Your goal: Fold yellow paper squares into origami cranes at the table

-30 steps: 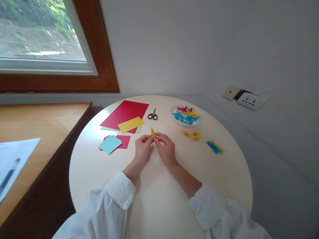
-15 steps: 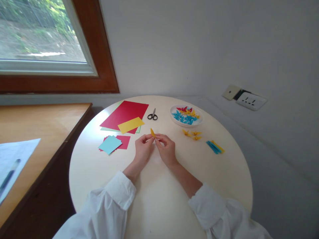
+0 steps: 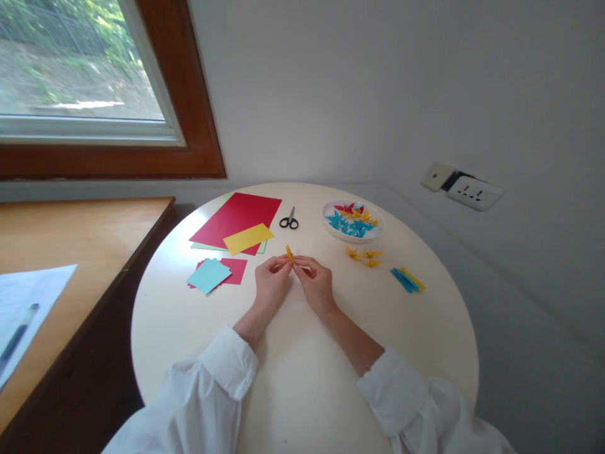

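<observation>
Between my fingertips stands a small piece of folded yellow paper (image 3: pixel 289 253), its narrow tip pointing away from me and split in two. My left hand (image 3: pixel 271 281) pinches it from the left. From the right, my right hand (image 3: pixel 316 284) pinches it too, and its lower part is hidden by the fingers. Several yellow paper cranes (image 3: pixel 370 255) sit on the table to the right of my hands. Beyond them a white dish (image 3: pixel 352 238) holds many folded pieces in blue, yellow and red.
Black-handled scissors (image 3: pixel 288 221) lie beyond my hands. To the left are a large red sheet (image 3: pixel 236 217), a yellow strip (image 3: pixel 249 238) and light blue squares (image 3: pixel 208 275). Narrow blue folded strips (image 3: pixel 404 280) lie at the right of the round white table (image 3: pixel 302 391).
The tip of the folded yellow paper has parted from one broad point into two thin ones. Both hands stay nearly in place.
</observation>
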A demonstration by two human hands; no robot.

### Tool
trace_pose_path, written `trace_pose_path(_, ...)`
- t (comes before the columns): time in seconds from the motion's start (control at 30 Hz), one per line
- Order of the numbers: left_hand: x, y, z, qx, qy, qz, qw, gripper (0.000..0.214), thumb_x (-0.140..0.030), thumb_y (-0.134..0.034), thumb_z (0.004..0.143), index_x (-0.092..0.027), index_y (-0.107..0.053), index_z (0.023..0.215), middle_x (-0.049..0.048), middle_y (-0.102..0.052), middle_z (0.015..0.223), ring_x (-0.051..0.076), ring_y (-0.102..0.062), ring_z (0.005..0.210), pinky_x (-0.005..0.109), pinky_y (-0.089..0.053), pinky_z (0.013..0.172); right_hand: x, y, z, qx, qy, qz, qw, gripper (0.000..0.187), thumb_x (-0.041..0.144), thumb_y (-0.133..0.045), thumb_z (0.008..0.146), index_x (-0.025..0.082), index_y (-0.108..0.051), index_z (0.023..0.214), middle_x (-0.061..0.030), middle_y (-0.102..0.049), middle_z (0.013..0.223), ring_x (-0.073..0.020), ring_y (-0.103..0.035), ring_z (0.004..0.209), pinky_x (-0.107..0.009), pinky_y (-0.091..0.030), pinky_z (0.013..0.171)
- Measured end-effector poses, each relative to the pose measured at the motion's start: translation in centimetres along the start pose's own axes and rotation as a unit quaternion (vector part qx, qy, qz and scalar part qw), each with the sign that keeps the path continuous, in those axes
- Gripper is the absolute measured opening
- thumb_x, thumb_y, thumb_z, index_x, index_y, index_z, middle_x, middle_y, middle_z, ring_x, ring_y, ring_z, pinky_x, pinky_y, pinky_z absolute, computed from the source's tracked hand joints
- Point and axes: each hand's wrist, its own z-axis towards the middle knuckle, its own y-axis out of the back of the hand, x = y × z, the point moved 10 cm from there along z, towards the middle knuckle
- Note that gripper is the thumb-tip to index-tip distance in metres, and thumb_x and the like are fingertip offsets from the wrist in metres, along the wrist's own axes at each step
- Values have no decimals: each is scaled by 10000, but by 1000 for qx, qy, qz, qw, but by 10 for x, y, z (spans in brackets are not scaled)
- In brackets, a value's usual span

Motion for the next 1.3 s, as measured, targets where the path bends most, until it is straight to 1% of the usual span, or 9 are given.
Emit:
trace_pose_path(0.17,2,2,2,-2,-6,16,1000,102,-231,-660,621,-131,-670,638,102,-693,882,208,-633,833,334,-474,784,-5,0,1,1,-27,10,1000,102,207,-626,680,184,-693,755,-64,-688,902,-190,-636,872,-305,-521,723)
trace_pose_path(0.33,2,3,2,-5,-15,44,999,87,-215,-642,624,-135,-676,635,97,-695,863,209,-636,819,330,-476,770,-9,-1,1,3,-46,12,999,109,208,-630,666,178,-697,747,-66,-697,883,-202,-640,855,-319,-519,719)
trace_pose_path(0.63,-5,4,-1,-17,-18,59,998,92,-201,-633,624,-135,-688,657,88,-697,830,199,-635,799,315,-478,760,0,0,0,-9,-18,-12,1000,91,215,-623,670,185,-687,727,-55,-697,857,-186,-639,835,-301,-522,698)
trace_pose_path(0.87,-6,4,-1,-21,-19,61,998,101,-197,-634,620,-137,-693,676,75,-702,778,195,-637,765,314,-478,737,-1,1,1,-9,-6,-18,1000,94,217,-616,683,186,-688,736,-57,-691,872,-184,-633,851,-301,-525,705)
trace_pose_path(1.07,0,5,-1,-25,5,42,999,122,-214,-644,615,-125,-681,689,72,-693,764,184,-628,746,311,-467,733,0,0,1,-7,-1,-15,1000,96,225,-612,687,187,-682,739,-50,-692,857,-180,-633,836,-298,-522,699)
trace_pose_path(1.3,5,3,-2,-15,27,18,999,132,-228,-666,604,-124,-668,684,47,-674,707,158,-604,695,289,-451,698,-5,3,1,-16,-30,-19,999,85,231,-615,668,175,-660,714,-38,-690,789,-177,-633,786,-290,-517,675)
